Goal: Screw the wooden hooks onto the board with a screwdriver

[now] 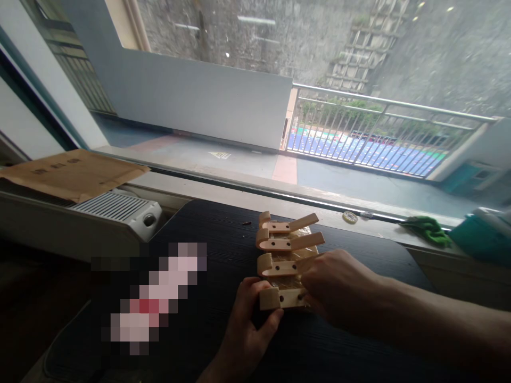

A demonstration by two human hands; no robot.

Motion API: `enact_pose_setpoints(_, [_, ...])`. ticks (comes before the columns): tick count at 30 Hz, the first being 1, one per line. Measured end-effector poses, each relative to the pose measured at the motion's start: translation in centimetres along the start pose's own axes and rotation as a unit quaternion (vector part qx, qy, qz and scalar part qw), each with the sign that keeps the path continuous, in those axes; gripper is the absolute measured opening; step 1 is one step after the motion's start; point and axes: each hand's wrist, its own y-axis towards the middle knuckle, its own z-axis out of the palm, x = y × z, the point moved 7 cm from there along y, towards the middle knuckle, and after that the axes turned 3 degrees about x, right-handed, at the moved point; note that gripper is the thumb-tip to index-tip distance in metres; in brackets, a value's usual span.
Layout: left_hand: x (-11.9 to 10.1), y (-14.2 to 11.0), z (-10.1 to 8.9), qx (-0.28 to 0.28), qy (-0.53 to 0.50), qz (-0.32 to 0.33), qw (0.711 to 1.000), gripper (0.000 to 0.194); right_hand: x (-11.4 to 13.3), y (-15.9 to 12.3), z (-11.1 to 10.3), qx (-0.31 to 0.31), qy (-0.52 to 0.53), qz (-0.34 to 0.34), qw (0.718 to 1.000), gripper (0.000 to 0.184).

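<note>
Several pale wooden hooks lie in a row across a board in clear, shiny wrapping on the dark table. Each has a curled left end and dark holes or screw heads along its flat bar. My left hand is closed around the curled end of the nearest wooden hook, thumb below and fingers above. My right hand is a fist over the right ends of the two nearest hooks, beside a dark screw or hole. What its fingers hold is hidden.
The black table stands by a window. A brown paper envelope lies on a white vented unit at left. A tape roll, green cloth and teal container are along the sill. A blurred patch covers the table's left.
</note>
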Motion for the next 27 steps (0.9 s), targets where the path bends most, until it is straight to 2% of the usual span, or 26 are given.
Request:
enact_pose_setpoints(2, [0.1,0.0,0.1,-0.002,0.003,0.006,1.0,0.028,-2.2,-0.3,0.4,-0.023,0.08,0.081,0.993,0.02])
enact_pose_setpoints(4, [0.2,0.0,0.1,-0.002,0.002,0.0,1.0,0.028,-3.2,-0.9,1.0,-0.037,0.111,0.091,0.989,0.025])
enact_pose_setpoints(7, [0.2,0.0,0.1,-0.003,-0.006,-0.008,1.0,0.026,-3.5,-2.1,1.4,-0.043,0.128,0.053,0.989,0.022])
enact_pose_setpoints(9, [0.0,0.1,0.0,-0.004,-0.012,-0.007,1.0,0.025,-3.4,-2.9,0.8,-0.064,0.138,0.033,0.988,0.015])
enact_pose_setpoints(11, [-0.1,0.1,0.0,-0.003,-0.017,-0.01,1.0,0.025,-3.2,-3.4,0.0,-0.085,0.145,0.027,0.985,0.016])
enact_pose_setpoints(16, [0.1,0.1,-0.1,-0.006,-0.018,-0.012,1.0,0.025,-2.6,-3.2,-1.2,-0.088,0.121,0.003,0.989,0.014])
enact_pose_setpoints(22, [0.2,0.1,0.0,-0.002,-0.029,-0.014,0.999,0.025,-1.9,-3.2,-1.1,-0.074,0.105,-0.009,0.992,0.017])
enact_pose_setpoints(27, [0.2,0.1,-0.1,-0.007,-0.022,-0.012,1.0,0.024,-1.4,-3.1,-1.5,-0.096,0.112,-0.029,0.989,0.017])
